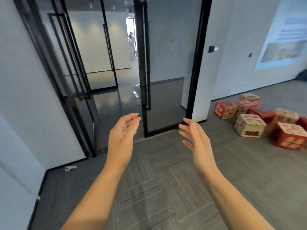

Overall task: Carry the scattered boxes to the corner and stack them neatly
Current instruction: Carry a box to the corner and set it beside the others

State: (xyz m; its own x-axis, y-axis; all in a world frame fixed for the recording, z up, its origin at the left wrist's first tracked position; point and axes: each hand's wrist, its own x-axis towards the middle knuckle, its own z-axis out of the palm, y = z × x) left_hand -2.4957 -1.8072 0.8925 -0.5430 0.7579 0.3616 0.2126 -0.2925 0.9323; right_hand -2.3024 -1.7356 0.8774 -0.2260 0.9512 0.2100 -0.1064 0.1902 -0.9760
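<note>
Glass doors (166, 63) straight ahead. Boxes (259, 120) in a loose red-and-cream heap on the carpet (157, 171), far right by the wall. Left hand (123, 136) and right hand (197, 143) raised, fingers relaxed, holding nothing. Between carries, likely; next: turn right, grip one box.

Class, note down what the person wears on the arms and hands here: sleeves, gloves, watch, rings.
Nothing worn is visible. The left hand and right hand have no gloves, rings or watch, and both forearms are uncovered to the picture's lower edge, so no sleeve shows.
</note>
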